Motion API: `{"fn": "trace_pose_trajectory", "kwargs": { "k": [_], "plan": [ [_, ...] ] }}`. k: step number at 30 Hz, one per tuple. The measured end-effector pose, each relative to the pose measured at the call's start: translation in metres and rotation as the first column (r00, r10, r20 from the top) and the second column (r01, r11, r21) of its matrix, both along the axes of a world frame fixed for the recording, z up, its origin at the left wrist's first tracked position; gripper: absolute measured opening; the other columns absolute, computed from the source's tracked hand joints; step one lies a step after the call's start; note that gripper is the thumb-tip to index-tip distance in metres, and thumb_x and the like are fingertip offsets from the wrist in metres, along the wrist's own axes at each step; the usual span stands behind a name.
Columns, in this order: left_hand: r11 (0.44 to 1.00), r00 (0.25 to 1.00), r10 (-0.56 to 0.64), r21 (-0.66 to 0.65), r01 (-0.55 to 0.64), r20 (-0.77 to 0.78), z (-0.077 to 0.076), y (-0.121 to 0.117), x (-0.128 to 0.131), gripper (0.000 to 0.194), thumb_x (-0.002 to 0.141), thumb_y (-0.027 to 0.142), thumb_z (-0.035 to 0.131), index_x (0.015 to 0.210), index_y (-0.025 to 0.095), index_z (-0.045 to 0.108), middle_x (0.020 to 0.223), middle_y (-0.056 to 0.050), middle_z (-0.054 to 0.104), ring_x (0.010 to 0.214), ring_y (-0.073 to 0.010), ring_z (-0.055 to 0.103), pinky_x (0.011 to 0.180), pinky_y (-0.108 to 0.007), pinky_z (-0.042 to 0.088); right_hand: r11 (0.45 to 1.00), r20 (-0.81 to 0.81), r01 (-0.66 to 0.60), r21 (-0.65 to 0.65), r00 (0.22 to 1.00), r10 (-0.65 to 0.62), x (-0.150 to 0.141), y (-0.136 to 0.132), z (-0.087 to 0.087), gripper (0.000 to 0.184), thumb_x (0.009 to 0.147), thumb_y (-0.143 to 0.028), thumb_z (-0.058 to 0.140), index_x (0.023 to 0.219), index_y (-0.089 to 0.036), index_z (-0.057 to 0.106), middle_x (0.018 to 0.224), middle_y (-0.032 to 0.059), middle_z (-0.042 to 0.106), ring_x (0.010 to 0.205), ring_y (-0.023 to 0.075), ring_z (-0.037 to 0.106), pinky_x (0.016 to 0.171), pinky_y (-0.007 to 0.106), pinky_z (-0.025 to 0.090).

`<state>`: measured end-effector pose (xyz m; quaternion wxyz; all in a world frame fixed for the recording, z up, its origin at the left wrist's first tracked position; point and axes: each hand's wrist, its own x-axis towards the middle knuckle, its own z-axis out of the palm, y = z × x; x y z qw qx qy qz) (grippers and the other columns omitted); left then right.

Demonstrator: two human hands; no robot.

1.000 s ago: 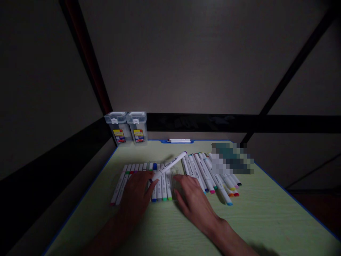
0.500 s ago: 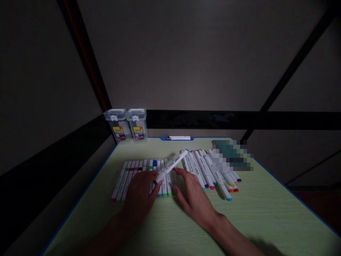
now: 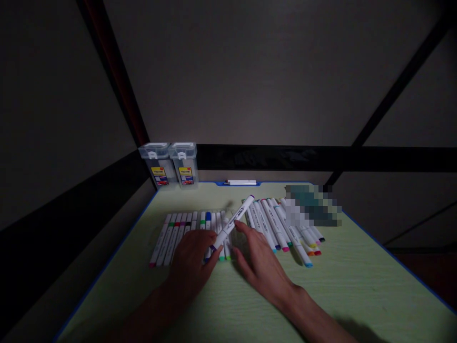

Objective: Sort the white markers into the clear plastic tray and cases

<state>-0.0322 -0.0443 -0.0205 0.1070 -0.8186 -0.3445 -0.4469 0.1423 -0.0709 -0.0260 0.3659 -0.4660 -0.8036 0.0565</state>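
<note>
My left hand pinches a white marker with purple ends by its lower end, tilted up to the right. Beside it, my right hand has thumb and index finger apart; the index fingertip is at the marker's side, and whether it touches I cannot tell. Under and left of my left hand lies a row of white markers side by side, some with coloured bands, partly hidden by that hand. A looser group of white markers with coloured ends is spread beyond my right hand.
Two clear lidded boxes with yellow labels stand at the back left of the pale green table. A white pen rests in the blue groove at the far edge. Something blurred out covers part of the right group.
The held marker has tilted a little steeper and shifted slightly right with my left hand. My right hand stays nearly in place, its index finger now closer to the marker.
</note>
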Motion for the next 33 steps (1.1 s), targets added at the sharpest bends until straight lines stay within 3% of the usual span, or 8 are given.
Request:
{"fn": "trace_pose_trajectory", "kwargs": {
  "k": [33],
  "plan": [
    [0.996, 0.991, -0.090, -0.027, 0.088, -0.095, 0.0025, -0.0045, 0.0042, 0.019, 0.076, 0.025, 0.055, 0.091, 0.015, 0.052, 0.076, -0.005, 0.062, 0.071, -0.0165, 0.058, 0.063, -0.030, 0.049, 0.999, -0.018, -0.019, -0.049, 1.000, 0.018, -0.0018, -0.0003, 0.0037, 0.046, 0.082, -0.015, 0.039, 0.127, -0.016, 0.028, 0.115, 0.0127, 0.053, 0.106, 0.0236, 0.049, 0.088, 0.044, 0.041]
  ]
}}
